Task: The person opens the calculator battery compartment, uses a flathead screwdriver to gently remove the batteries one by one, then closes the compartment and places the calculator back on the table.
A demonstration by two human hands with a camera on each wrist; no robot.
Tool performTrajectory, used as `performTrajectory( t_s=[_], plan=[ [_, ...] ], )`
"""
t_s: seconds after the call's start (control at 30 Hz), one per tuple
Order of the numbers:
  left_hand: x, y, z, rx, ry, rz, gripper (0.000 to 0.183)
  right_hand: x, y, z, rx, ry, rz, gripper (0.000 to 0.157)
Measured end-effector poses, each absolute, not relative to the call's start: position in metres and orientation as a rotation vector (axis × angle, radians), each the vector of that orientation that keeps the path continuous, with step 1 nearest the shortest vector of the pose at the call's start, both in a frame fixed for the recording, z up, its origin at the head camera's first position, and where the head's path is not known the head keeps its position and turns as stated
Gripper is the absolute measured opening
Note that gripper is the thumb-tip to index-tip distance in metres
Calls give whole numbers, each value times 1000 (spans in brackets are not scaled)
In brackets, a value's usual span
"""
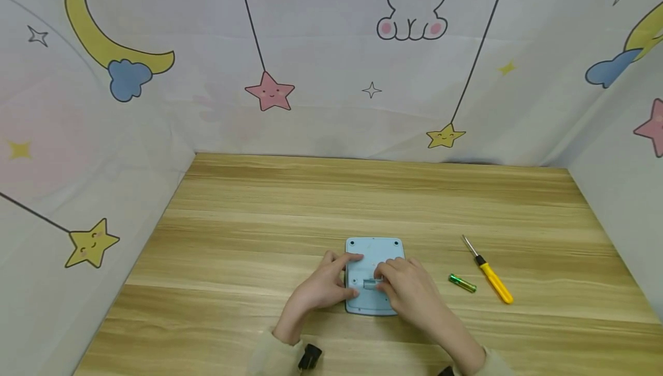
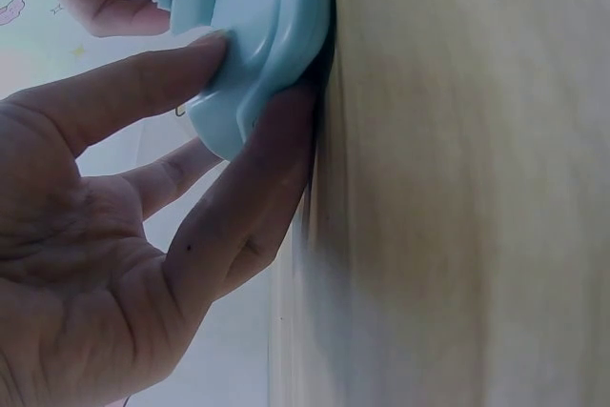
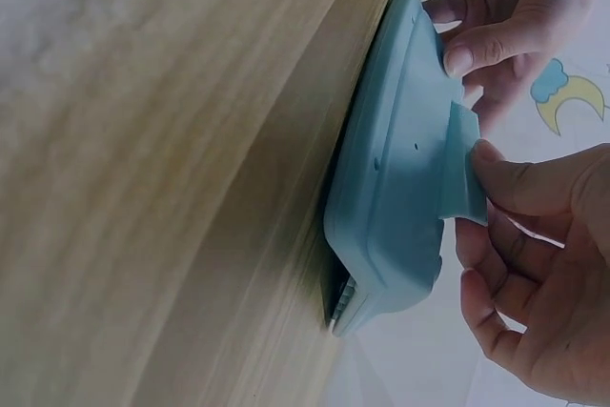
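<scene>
A light blue calculator (image 1: pixel 373 306) lies face down on the table, with the battery slot (image 1: pixel 369 284) in its back exposed. My left hand (image 1: pixel 323 285) holds it by the left side, thumb and forefinger on its back and other fingers at the edge. Over the slot, my right hand (image 1: pixel 411 289) pinches the small blue battery cover (image 3: pixel 464 164) between thumb and fingers. The cover stands up from the calculator's back in the right wrist view. A green battery (image 1: pixel 462 283) lies to the right of the right hand.
A screwdriver (image 1: pixel 494 281) with a yellow handle lies right of the battery, its tip pointing away from me. The wooden table (image 1: pixel 248 220) is bounded by a white printed cloth (image 1: pixel 321 128) at the back and on both sides.
</scene>
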State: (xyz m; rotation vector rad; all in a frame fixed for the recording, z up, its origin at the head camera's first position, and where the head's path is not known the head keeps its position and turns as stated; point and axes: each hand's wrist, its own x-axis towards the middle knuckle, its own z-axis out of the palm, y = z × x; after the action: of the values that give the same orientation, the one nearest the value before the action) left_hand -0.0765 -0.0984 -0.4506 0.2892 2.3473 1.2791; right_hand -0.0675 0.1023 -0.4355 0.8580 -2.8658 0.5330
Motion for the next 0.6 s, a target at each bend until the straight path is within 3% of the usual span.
performTrajectory(
  t_s=[0.6],
  plan=[
    [-76, -99, -449, 301, 2346, 1277, 61, -74, 104, -438, 865, -2902, 607, 13]
  ],
)
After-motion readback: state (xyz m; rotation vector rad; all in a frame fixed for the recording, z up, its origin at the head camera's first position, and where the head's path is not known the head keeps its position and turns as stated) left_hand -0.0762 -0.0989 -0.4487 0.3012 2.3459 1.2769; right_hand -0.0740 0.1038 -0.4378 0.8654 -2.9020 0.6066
